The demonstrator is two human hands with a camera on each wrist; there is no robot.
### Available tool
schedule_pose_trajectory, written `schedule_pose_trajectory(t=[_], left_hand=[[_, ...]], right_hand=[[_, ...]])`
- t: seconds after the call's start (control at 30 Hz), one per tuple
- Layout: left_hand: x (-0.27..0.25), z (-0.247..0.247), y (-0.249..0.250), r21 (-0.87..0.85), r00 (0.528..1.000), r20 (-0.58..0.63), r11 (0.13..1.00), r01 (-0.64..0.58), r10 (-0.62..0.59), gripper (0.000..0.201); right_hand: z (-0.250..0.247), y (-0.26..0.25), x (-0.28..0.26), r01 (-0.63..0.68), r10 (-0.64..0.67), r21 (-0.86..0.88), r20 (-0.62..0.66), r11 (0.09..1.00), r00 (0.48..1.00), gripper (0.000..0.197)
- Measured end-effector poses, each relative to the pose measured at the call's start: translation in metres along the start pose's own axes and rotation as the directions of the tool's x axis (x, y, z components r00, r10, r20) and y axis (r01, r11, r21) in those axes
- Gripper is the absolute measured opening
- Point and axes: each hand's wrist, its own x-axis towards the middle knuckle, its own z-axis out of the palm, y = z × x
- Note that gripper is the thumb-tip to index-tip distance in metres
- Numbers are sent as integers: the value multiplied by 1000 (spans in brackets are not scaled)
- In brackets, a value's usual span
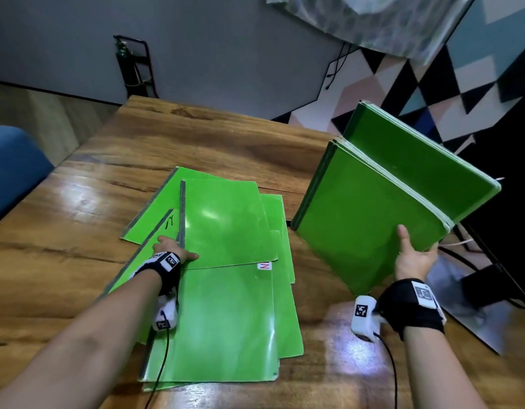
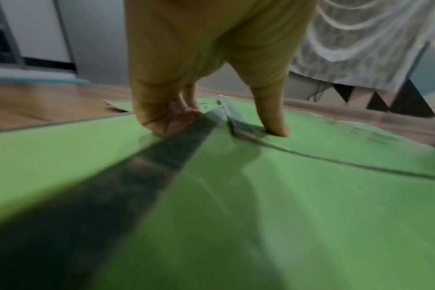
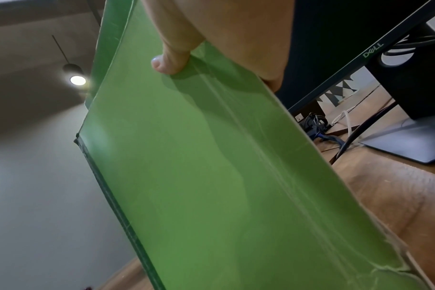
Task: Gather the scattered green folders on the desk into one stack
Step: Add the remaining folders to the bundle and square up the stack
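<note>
Several green folders point(image 1: 220, 326) lie overlapping and askew on the wooden desk point(image 1: 78, 231). My left hand point(image 1: 174, 250) rests on this pile at the grey spine of the top folder point(image 1: 228, 222). In the left wrist view its thumb point(image 2: 276, 127) presses on that folder while the curled fingers point(image 2: 166, 121) sit at the other side of the spine, pinching its edge. My right hand point(image 1: 414, 258) holds a bundle of several green folders point(image 1: 382, 196) tilted in the air above the desk's right side. The thumb point(image 3: 171, 58) lies on the bundle's face point(image 3: 211, 176); the fingers are hidden beneath.
A black monitor point(image 1: 506, 202) on its stand point(image 3: 410, 141), with cables, fills the desk's right edge just beyond the held bundle. A blue chair point(image 1: 13, 172) stands at the left. A green cylinder on a trolley point(image 1: 131, 66) stands by the far wall.
</note>
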Motion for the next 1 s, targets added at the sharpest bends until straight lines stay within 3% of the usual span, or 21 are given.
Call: schedule_pose_trajectory(t=[0.13, 0.3, 0.4, 0.47, 0.53, 0.63, 0.77, 0.83, 0.9, 0.97, 1.0], left_hand=[[2, -1, 3, -246, 988, 153, 969, 9, 30, 70], [-15, -22, 15, -497, 960, 69, 844, -203, 272, 58], [-40, -45, 27, -619, 898, -10, 702, -351, 440, 48], [-66, -60, 45, -706, 852, -61, 581, -405, 520, 52], [-94, -71, 74, -757, 806, -90, 485, -438, 586, 44], [-108, -70, 128, -771, 685, -145, 353, -530, 714, 36], [-118, -28, 201, -749, 536, -101, 291, -596, 838, 44], [-122, -1, 227, -753, 466, 32, 328, -571, 884, 63], [-117, 23, 243, -736, 434, 162, 402, -545, 886, 88], [-113, 38, 260, -694, 407, 227, 440, -570, 885, 111], [-113, 43, 270, -665, 386, 250, 447, -598, 888, 117]], right_hand=[[-4, 3, 7, 0, 0, -31, 8, 1000, 1000, 90], [-8, -8, 8, -52, 55, -71, 40, 996, 998, 74], [-10, -13, 9, -77, 81, -120, 31, 990, 996, 70], [-10, -18, 9, -100, 103, -120, 26, 988, 994, 70], [-11, -18, 13, -131, 134, -69, 40, 989, 990, 69], [-12, -22, 15, -185, 184, 32, 44, 982, 982, 69], [-11, -17, 15, -172, 158, 141, 108, 975, 982, 68], [-13, 26, 42, -149, 133, 232, 82, 961, 988, 80], [-12, 56, 63, -107, 90, 253, 78, 961, 993, 80], [-9, 13, 42, -87, 89, 179, -2, 980, 996, 65], [-8, -13, 30, -86, 90, 144, -21, 986, 996, 67]])
